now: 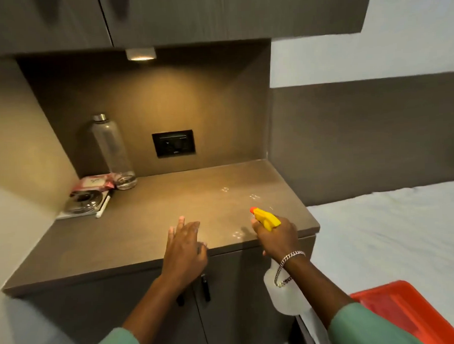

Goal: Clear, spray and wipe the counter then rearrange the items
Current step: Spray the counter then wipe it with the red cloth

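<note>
No legible writing. Right hand grips spray bottle; left hand open-fingered at counter front edge; water bottle at back-left corner.

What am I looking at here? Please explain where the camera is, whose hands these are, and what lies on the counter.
The one picture comes from a camera worn on a person's head, looking down. No machine is involved. The right hand holds a spray bottle aimed at the counter, where wet drops shine. The left hand is open and empty at the front edge. In the back left corner stand a clear water bottle, a pink packet, a round metal lid and a white pen.
</note>
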